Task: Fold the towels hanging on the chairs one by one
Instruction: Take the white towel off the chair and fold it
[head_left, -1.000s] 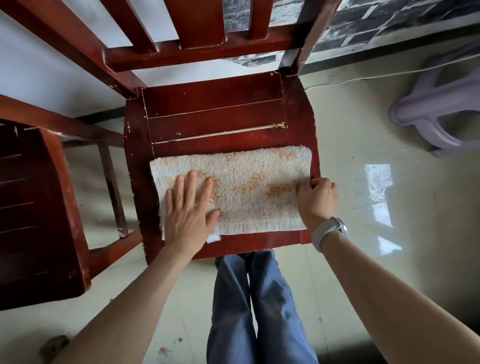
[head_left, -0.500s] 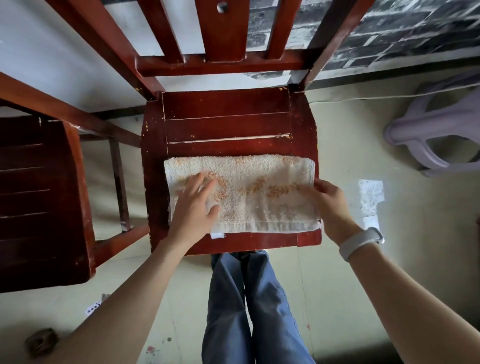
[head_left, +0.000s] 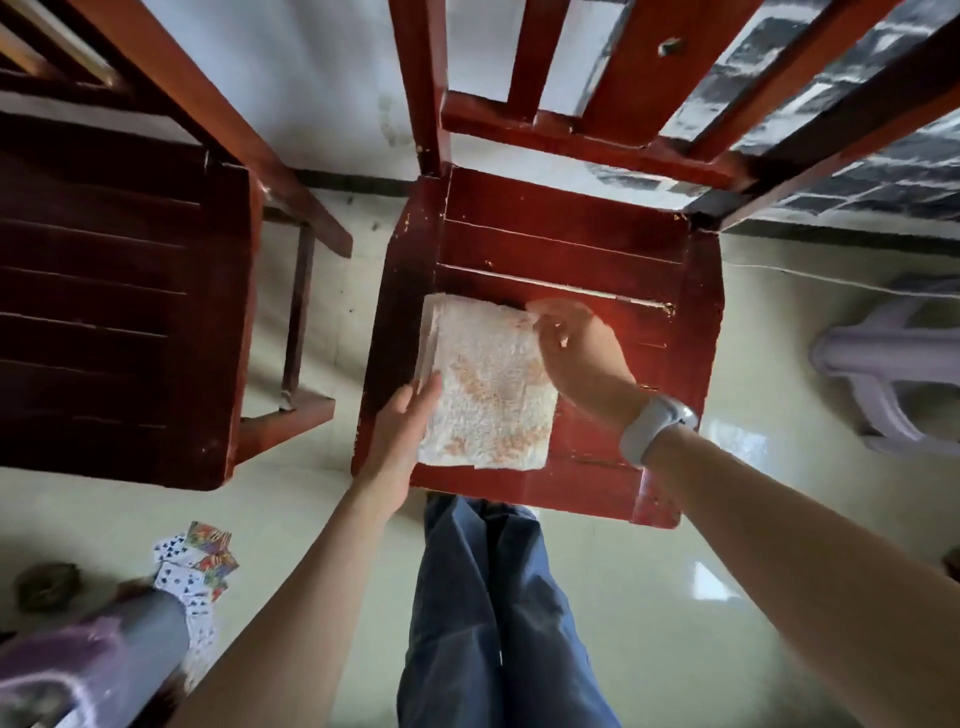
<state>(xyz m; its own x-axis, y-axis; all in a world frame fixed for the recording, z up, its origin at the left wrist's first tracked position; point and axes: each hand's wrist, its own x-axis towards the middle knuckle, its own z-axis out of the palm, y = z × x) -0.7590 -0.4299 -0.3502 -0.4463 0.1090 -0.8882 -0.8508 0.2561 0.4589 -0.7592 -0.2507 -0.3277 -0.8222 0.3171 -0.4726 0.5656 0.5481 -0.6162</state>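
On the red wooden chair seat (head_left: 571, 244) our folded towel (head_left: 488, 384) lies, nubby white terry flecked orange, roughly rectangular. Our right hand (head_left: 576, 358) is blurred; its fingers (head_left: 537, 312) pinch the towel's far corner. Our left hand (head_left: 402, 431) lies against the near left edge, fingers together, their tips hard to make out.

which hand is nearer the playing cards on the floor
Left. The left hand rests at the folded towel's near-left edge, on the side of the playing cards. The right hand pinches the towel's far-right corner, farther away.
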